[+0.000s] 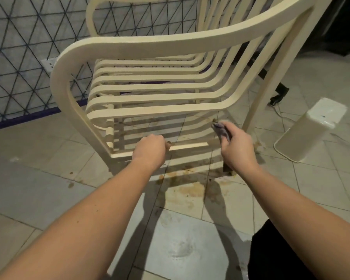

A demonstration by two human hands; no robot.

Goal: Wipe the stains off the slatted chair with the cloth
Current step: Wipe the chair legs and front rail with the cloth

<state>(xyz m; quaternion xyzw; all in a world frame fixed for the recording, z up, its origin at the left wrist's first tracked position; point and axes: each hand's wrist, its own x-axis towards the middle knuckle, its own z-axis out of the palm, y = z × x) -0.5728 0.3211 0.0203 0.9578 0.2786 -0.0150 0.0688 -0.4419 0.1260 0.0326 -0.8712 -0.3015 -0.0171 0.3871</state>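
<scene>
The slatted chair (150, 93) lies tipped on its side on the tiled floor (38, 188), its cream slats running across the view and its low crossbar (187, 146) nearest the person. The left hand (150, 151) has its fingers curled around that crossbar, gripping it near the chair's left corner. The right hand (237, 147) pinches a greyish cloth (220, 129), bunched between thumb and fingers, and holds it just beside the chair's right leg (271, 81), below the lowest slat; whether the cloth touches the chair cannot be told. A small brown spot sits on the chair's frame close above the cloth. Under and in front of the chair the floor carries brown stains (190, 188) and the striped shadow of the slats. To the right of the chair lies an overturned white plastic stool (309, 128), with a black cable and plug (279, 93) on the tiles behind it. Behind the chair, on its left, stands a pale panel with a dark triangular grid (18, 57).
</scene>
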